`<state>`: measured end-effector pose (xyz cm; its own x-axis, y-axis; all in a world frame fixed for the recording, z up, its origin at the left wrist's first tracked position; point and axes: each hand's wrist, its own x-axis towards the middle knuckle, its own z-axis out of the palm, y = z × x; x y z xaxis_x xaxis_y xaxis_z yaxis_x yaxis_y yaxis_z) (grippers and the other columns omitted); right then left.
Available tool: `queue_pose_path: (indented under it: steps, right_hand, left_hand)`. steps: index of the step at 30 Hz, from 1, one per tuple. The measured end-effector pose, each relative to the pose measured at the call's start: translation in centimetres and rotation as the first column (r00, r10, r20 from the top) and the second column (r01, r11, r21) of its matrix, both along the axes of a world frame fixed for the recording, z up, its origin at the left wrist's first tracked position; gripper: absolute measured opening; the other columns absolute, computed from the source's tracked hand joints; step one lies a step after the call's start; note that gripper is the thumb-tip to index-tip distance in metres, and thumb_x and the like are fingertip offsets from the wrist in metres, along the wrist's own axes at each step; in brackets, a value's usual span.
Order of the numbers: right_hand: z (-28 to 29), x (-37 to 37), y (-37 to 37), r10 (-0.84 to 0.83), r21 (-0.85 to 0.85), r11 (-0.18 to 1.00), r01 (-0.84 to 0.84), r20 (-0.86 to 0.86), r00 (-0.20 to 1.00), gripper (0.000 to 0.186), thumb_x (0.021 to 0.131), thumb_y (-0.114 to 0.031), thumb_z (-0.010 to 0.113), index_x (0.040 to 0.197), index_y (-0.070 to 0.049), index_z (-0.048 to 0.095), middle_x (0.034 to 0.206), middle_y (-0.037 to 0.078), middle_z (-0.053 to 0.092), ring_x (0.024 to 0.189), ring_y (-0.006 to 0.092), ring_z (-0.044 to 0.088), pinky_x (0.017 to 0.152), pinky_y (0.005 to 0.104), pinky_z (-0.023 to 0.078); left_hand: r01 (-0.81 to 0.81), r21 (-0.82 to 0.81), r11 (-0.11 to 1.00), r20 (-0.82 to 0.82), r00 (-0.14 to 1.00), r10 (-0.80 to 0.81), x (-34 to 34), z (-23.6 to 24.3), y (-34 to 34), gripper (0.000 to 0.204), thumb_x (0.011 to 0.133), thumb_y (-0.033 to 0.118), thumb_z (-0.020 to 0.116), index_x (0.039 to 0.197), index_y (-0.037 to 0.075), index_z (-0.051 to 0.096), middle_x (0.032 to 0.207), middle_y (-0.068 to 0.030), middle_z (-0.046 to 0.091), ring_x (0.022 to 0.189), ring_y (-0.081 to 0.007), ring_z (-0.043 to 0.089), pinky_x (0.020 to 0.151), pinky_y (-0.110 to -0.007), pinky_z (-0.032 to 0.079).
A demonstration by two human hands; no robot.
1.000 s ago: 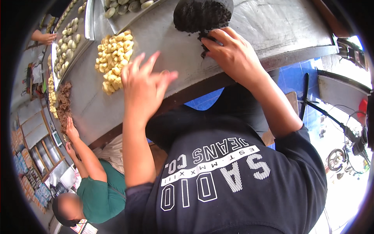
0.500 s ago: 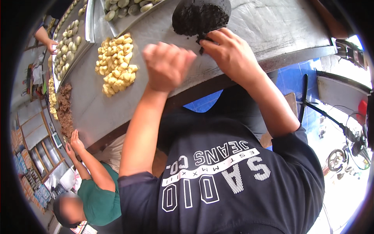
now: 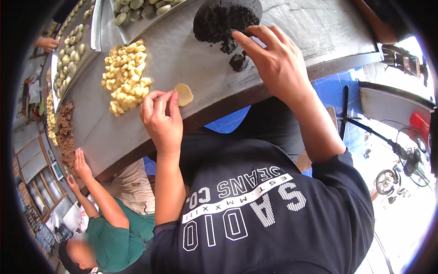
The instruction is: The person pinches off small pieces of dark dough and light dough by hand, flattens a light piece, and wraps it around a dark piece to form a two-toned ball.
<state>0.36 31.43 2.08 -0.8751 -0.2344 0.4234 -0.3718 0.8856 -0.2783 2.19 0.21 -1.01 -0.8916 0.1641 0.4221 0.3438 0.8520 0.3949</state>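
Observation:
My left hand (image 3: pixel 162 121) pinches the edge of a flat, round, pale yellow dough disc (image 3: pixel 184 95) between thumb and fingers, over the near side of the metal table. Beside the large black mound of paste (image 3: pixel 214 25), my right hand (image 3: pixel 279 64) is open, its thumb and fingers apart. A small crumbly black lump (image 3: pixel 238 62) lies below those fingertips, separate from the mound. Left of my left hand sits a heap of yellow dough pieces (image 3: pixel 125 75).
Trays of greenish-grey round pieces (image 3: pixel 68 68) (image 3: pixel 137 11) line the far and left sides. A brown crumbly heap (image 3: pixel 66 132) lies at the left, near a co-worker in a green shirt (image 3: pixel 118 230). Another person's hand (image 3: pixel 48 44) reaches to the left tray. The table's edge (image 3: pixel 337 64) runs nearby.
My left hand has come down and left, and the dough disc now shows in its fingers. My right hand has opened, leaving the small black lump on the table.

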Motion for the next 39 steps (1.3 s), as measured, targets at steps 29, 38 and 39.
queue_pose_path:
  steps: [29, 38, 39]
  right_hand:
    - [0.3, 0.0, -7.3, 0.282, -0.608, 0.751, -0.258, -0.057, 0.958, 0.021, 0.092, -0.007, 0.079, 0.113, -0.005, 0.081, 0.116, 0.013, 0.076, 0.104, 0.0338, 0.077, 0.088, 0.0434, 0.064]
    - [-0.2, 2.0, -8.7, 0.367, -0.390, 0.854, -0.344, -0.019, 0.930, 0.017, 0.083, -0.011, 0.078, 0.099, -0.009, 0.080, 0.105, 0.011, 0.075, 0.100, 0.0327, 0.074, 0.086, 0.0418, 0.064]
    - [-0.3, 2.4, -9.0, 0.394, -0.372, 0.852, -0.367, -0.005, 0.919, 0.019, 0.080, -0.011, 0.080, 0.099, -0.009, 0.079, 0.107, 0.009, 0.074, 0.106, 0.0331, 0.071, 0.087, 0.0423, 0.063]
  left_hand:
    - [-0.061, 0.809, 0.585, 0.298, 0.900, -0.318, -1.2, 1.6, 3.0, 0.045, 0.117, 0.014, 0.067, 0.157, -0.005, 0.061, 0.143, -0.0144, 0.076, 0.110, -0.0143, 0.076, 0.098, -0.034, 0.063]
    - [0.248, 0.201, 0.948, 0.098, 0.957, -0.271, -3.3, 0.5, 3.1, 0.028, 0.071, 0.006, 0.094, 0.093, 0.005, 0.077, 0.098, -0.0089, 0.074, 0.082, -0.0313, 0.075, 0.075, -0.042, 0.060]
    - [0.250, 0.204, 0.946, 0.099, 0.957, -0.274, -3.3, 0.7, 3.1, 0.028, 0.071, 0.006, 0.094, 0.093, 0.005, 0.077, 0.098, -0.0089, 0.074, 0.082, -0.0313, 0.075, 0.075, -0.042, 0.060]
